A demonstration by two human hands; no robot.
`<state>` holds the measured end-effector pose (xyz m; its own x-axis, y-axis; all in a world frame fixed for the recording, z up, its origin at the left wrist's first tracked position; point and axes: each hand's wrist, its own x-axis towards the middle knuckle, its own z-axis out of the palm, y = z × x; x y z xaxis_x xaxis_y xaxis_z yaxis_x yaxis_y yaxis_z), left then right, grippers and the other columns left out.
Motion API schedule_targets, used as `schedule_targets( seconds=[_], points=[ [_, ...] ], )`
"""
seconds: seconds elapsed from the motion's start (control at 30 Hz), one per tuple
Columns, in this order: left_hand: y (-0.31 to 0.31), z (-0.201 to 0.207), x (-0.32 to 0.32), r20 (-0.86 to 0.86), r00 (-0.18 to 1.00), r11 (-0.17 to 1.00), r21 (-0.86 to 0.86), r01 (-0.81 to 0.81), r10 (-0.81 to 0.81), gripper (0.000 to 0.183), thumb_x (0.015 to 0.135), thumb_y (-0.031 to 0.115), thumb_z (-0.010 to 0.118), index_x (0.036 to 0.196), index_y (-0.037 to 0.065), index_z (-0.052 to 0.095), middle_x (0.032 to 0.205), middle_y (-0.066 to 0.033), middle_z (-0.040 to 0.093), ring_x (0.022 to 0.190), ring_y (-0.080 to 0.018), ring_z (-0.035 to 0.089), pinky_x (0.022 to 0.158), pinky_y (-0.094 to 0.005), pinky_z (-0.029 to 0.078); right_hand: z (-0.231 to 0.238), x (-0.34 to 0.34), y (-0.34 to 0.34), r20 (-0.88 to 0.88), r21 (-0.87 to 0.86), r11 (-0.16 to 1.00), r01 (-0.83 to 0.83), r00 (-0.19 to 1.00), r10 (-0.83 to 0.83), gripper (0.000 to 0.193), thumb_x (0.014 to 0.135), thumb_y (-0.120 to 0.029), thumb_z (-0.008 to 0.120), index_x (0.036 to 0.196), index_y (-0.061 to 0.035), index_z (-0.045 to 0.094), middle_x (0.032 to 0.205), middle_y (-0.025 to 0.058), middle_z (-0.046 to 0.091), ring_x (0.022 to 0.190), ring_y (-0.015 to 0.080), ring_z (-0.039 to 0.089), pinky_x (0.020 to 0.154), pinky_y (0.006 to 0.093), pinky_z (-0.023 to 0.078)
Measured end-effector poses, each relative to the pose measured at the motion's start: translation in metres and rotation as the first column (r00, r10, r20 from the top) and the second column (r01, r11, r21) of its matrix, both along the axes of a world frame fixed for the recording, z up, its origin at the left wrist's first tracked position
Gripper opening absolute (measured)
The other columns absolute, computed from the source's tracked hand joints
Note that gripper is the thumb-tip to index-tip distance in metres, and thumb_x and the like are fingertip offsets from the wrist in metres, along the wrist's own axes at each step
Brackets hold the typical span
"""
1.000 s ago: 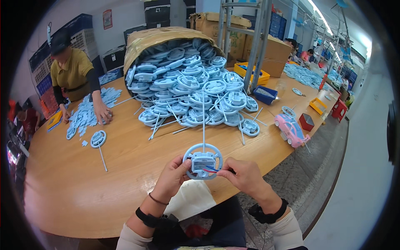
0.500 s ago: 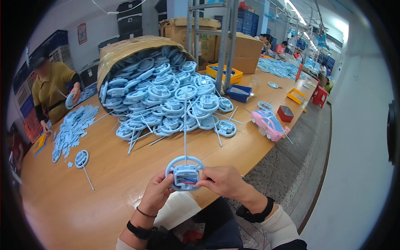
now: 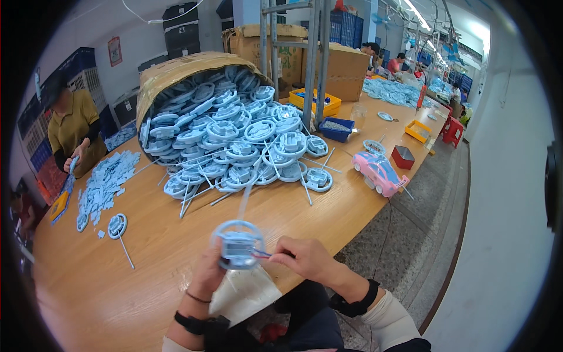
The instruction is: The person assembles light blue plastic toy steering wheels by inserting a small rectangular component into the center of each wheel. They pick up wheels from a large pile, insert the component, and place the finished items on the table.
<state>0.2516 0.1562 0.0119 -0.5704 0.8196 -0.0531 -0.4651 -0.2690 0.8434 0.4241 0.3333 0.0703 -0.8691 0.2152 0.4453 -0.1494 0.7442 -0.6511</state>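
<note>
My left hand (image 3: 204, 273) is closed on the left side of a light blue toy steering wheel (image 3: 238, 242), held above the near table. A thin pale rod reaches from the wheel toward the pile and is smeared by motion, as is the wheel. At the wheel's right side, my right hand (image 3: 305, 258) pinches thin red and blue wires (image 3: 262, 254) that come out of its centre housing. Below the wheel lies a pale sheet (image 3: 245, 293) at the table edge.
A large box (image 3: 153, 73) on its side spills many similar wheels (image 3: 234, 135) across the table (image 3: 170, 252). Small blue pieces (image 3: 105, 182) lie at left, near a co-worker (image 3: 73, 123). A pink toy car (image 3: 378, 174), blue bin (image 3: 336, 130) and red box (image 3: 402, 157) stand at right.
The steering wheel and my left hand have moved left, away from my right hand, so the wires now stretch between. The co-worker at left has brought both hands together.
</note>
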Motion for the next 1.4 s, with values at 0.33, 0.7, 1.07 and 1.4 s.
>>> schedule_targets(
  seconds=[0.33, 0.7, 1.07, 1.4],
  points=[
    [-0.051, 0.059, -0.129, 0.368, 0.855, 0.913, 0.037, -0.406, 0.365, 0.056, 0.090, 0.049, 0.043, 0.120, 0.001, 0.045, 0.115, -0.0136, 0.056, 0.109, -0.0291, 0.053, 0.095, -0.0429, 0.042, -0.041, -0.034, 0.142, 0.310, 0.182, 0.757, 0.628, 0.693, -0.650, 0.043, 0.078, -0.034, 0.060, 0.110, -0.0054, 0.054, 0.090, 0.0201, 0.064, 0.085, 0.0350, 0.062, 0.074, 0.0418, 0.048],
    [0.056, 0.015, -0.005, -0.035, 0.983, 0.951, -0.262, 0.166, -0.181, 0.034, 0.090, 0.028, 0.053, 0.111, 0.002, 0.054, 0.097, -0.0078, 0.061, 0.089, -0.0171, 0.061, 0.080, -0.0286, 0.049, -0.058, -0.029, 0.143, 0.381, 0.320, 0.765, 0.558, 0.664, -0.644, 0.042, 0.076, -0.023, 0.059, 0.113, -0.0046, 0.050, 0.091, 0.0227, 0.062, 0.084, 0.0372, 0.061, 0.075, 0.0463, 0.047],
    [0.078, 0.005, 0.019, -0.012, 0.937, 0.899, -0.286, 0.332, -0.350, 0.041, 0.092, 0.032, 0.051, 0.117, 0.000, 0.049, 0.104, -0.0134, 0.057, 0.093, -0.0200, 0.059, 0.084, -0.0330, 0.051, -0.074, -0.010, 0.177, 0.228, 0.335, 0.827, 0.451, 0.813, -0.536, 0.030, 0.070, -0.027, 0.064, 0.086, -0.0025, 0.058, 0.075, 0.0205, 0.062, 0.073, 0.0375, 0.060, 0.065, 0.0446, 0.047],
    [0.092, -0.008, 0.047, 0.422, 0.838, 0.880, -0.163, 0.446, -0.347, 0.057, 0.091, 0.048, 0.042, 0.124, 0.002, 0.042, 0.115, -0.0184, 0.054, 0.103, -0.0310, 0.056, 0.088, -0.0413, 0.049, -0.034, 0.043, 0.046, 0.122, 0.277, 0.955, 0.106, 0.982, -0.144, 0.020, 0.068, -0.016, 0.069, 0.083, -0.0055, 0.059, 0.061, 0.0121, 0.059, 0.055, 0.0269, 0.061, 0.051, 0.0344, 0.048]
  ],
)
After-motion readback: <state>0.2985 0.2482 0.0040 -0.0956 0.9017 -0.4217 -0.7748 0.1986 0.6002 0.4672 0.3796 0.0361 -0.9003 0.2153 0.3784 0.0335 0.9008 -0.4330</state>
